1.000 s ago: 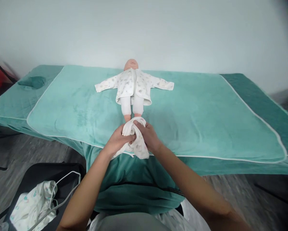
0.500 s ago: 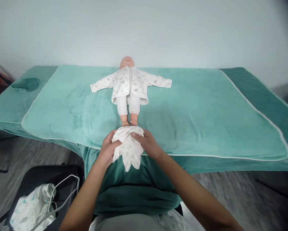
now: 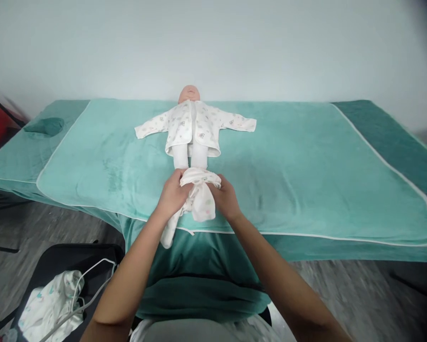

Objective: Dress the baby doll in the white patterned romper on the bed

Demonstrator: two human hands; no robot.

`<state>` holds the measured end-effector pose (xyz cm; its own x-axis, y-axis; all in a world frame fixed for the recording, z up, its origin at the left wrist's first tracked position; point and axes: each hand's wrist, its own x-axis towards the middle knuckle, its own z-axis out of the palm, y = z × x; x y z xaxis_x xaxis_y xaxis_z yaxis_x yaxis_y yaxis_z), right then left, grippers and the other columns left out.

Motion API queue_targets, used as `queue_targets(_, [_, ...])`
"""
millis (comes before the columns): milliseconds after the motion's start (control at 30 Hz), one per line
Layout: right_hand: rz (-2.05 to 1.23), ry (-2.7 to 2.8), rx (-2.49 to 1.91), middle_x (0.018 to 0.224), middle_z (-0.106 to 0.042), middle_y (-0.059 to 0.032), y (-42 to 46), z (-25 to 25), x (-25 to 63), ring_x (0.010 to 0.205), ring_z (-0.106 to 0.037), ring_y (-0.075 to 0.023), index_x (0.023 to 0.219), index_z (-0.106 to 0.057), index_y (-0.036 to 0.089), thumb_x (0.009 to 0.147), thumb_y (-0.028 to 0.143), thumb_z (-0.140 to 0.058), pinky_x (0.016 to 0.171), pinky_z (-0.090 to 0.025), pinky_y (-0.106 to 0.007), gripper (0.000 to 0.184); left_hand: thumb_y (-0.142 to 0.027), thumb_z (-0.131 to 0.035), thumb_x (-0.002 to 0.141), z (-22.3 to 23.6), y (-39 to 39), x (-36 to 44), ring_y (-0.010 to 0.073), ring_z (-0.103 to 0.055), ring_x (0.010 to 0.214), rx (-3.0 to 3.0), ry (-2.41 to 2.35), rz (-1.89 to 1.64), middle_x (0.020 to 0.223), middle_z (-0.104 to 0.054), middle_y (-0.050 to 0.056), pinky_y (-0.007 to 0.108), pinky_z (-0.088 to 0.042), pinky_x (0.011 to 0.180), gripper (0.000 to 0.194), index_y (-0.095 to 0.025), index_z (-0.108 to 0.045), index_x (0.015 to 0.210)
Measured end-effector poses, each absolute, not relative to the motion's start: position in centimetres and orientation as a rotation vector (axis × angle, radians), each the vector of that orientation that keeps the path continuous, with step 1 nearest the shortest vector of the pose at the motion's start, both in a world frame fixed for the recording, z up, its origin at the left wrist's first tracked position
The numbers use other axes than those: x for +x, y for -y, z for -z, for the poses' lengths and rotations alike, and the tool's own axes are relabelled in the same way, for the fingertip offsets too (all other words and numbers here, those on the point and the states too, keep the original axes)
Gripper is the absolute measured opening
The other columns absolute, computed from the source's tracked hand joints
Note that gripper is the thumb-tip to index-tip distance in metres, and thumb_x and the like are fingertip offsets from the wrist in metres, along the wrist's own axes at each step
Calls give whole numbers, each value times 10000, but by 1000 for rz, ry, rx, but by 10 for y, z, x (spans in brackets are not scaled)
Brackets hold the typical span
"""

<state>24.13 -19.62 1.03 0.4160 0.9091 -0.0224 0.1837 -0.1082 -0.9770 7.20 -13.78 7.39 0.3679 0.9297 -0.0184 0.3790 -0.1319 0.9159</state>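
Note:
A baby doll (image 3: 193, 124) lies on its back on a teal towel (image 3: 288, 161), wearing a white printed jacket with the sleeves spread out. My left hand (image 3: 172, 194) and my right hand (image 3: 224, 198) are both closed on a bunched pair of white printed baby trousers (image 3: 201, 192). The trousers' open top sits over the doll's feet, which are hidden inside it. One trouser leg hangs down past the towel's front edge below my left hand.
The towel covers a long teal padded table (image 3: 394, 142) against a pale wall. A small dark teal pillow (image 3: 45, 126) lies at the table's far left. At lower left a black chair (image 3: 56, 261) holds a printed garment (image 3: 47, 304) and a white cord.
Both hands have moved forward with the bunched trousers, from just short of the doll's feet to over them. The feet, visible half a second ago, are now covered.

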Motion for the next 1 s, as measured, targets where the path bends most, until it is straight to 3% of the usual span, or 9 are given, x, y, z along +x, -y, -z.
queue_targets(167, [-807, 1060, -1675, 1106, -765, -122, 178, -9, 250, 1007, -662, -275, 1103, -696, 174, 898, 530, -605, 885, -479, -400, 421, -291, -577, 908, -82, 109, 94, 302, -660, 933, 2034, -1324, -391, 949, -705, 130, 358, -452, 800, 113, -194, -592, 965])
queue_targets(300, [-955, 1001, -1563, 1209, -749, -120, 175, -4, 256, 1113, -663, -296, 1174, -704, 189, 871, 571, -653, 961, -484, -434, 490, -312, -549, 929, -82, 104, 96, 328, -668, 941, 2048, -1286, -328, 954, -713, 150, 379, -454, 798, 135, -188, -595, 958])
queue_targets(433, [-1130, 803, -1219, 1119, -767, -66, 167, 3, 264, 1022, -697, -273, 1085, -721, 222, 748, 552, -775, 930, -537, -432, 475, -346, -606, 901, -80, 102, 95, 280, -659, 1011, 1796, -1058, -459, 1046, -711, 98, 359, -470, 848, 176, -187, -626, 973])
queue_targets(533, [-1118, 722, -1121, 1003, -769, -36, 158, 5, 271, 922, -699, -256, 970, -706, 257, 654, 494, -847, 887, -561, -426, 419, -396, -729, 832, -77, 99, 93, 252, -662, 1020, 1375, -853, -497, 1142, -703, 95, 352, -494, 868, 377, -174, -639, 1122])
queue_targets(667, [-1088, 716, -1093, 906, -744, -1, 146, 1, 279, 813, -662, -189, 921, -672, 254, 675, 497, -839, 793, -553, -344, 384, -364, -862, 700, -78, 87, 88, 237, -661, 1026, 1189, -654, -421, 1177, -694, 96, 344, -495, 895, 594, -168, -632, 1211])
queue_targets(767, [-1071, 701, -1092, 888, -730, 13, 140, 0, 279, 770, -640, -155, 983, -666, 227, 714, 530, -810, 744, -535, -303, 430, -290, -817, 708, -86, 73, 91, 209, -638, 1016, 1403, -708, -453, 1088, -696, 48, 313, -466, 898, 443, -167, -667, 1106])
queue_targets(867, [-1039, 692, -1074, 956, -751, -5, 138, 2, 275, 834, -667, -170, 1065, -675, 222, 766, 561, -769, 791, -549, -320, 462, -199, -692, 731, -93, 59, 107, 184, -621, 946, 1647, -859, -640, 957, -680, 7, 303, -456, 885, 220, -165, -657, 946])
queue_targets(1000, [-1078, 751, -993, 1122, -762, -57, 138, 8, 274, 969, -696, -211, 1176, -673, 230, 791, 556, -754, 880, -562, -380, 511, -90, -571, 706, -92, 47, 134, 188, -637, 964, 1836, -960, -881, 965, -708, 12, 312, -468, 923, 226, -175, -648, 901])
